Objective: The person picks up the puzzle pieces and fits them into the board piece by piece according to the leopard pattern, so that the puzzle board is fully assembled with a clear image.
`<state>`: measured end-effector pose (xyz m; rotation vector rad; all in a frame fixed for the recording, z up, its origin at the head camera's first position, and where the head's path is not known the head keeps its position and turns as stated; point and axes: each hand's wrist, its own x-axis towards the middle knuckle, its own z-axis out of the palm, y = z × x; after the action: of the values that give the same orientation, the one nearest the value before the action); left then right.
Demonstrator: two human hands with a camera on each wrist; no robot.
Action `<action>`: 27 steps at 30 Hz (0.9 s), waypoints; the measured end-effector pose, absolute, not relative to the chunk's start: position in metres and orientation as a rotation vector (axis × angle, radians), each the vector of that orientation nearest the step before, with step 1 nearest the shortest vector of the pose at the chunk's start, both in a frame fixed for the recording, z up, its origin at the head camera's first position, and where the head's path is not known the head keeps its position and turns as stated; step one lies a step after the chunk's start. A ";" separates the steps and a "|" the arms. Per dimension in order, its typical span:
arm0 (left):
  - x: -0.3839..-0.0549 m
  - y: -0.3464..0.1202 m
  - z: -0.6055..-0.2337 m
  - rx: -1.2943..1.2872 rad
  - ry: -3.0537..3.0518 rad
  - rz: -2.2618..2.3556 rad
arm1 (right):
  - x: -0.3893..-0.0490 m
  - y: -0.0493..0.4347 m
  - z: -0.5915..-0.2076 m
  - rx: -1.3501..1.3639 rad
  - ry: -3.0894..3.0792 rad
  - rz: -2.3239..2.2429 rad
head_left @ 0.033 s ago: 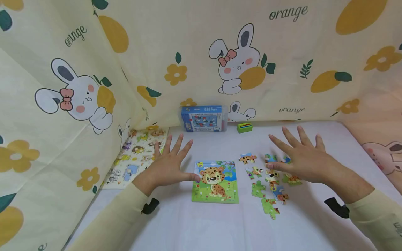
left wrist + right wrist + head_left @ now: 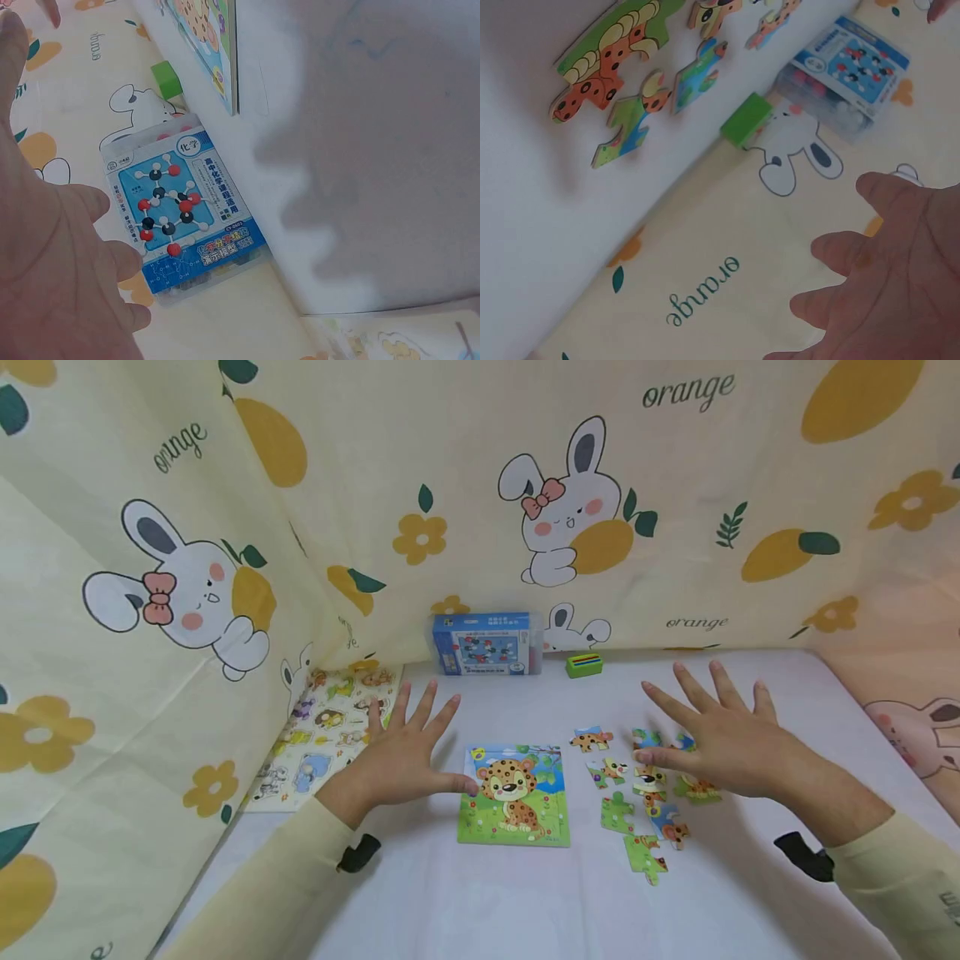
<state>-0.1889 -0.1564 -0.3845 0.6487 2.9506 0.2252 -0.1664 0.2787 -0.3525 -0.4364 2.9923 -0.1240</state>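
No visible movement since the earlier frame: puzzle board (image 2: pixel 513 818) and loose pieces (image 2: pixel 651 782) in the same places, left hand (image 2: pixel 401 767) and right hand (image 2: pixel 738 747) in the same poses, and so, by the look of it, a pause without any fresh headway on the pieces. Flat near the middle of the white table (image 2: pixel 450 902), the square board, picture side up, with a spotted leopard cub on a green and blue ground. Just to the right, the scatter of pieces, some touching, others apart. On the left, palm down, straight fingers spread well apart and nothing held, with the thumb tip across the board's left edge in the head view, contact impossible to tell. On the right, likewise palm down, fingers straight and apart around nothing, with the thumb hiding part of the scatter. Farther back, beside the printed curtain (image 2: pixel 450 435), a blue molecular-model box (image 2: pixel 483 647) and, to its right, a small green block (image 2: pixel 584 666). At far left, a sheet of cartoon animals (image 2: pixel 326 718).
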 end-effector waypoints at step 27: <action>-0.203 -0.164 -0.422 0.827 2.756 0.950 | -0.183 0.261 -0.353 -0.571 2.985 -0.860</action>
<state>-0.2028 -0.1638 -0.4221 0.8267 2.7560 0.9504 -0.1830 0.2606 -0.3534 -0.5707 2.9847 -0.8601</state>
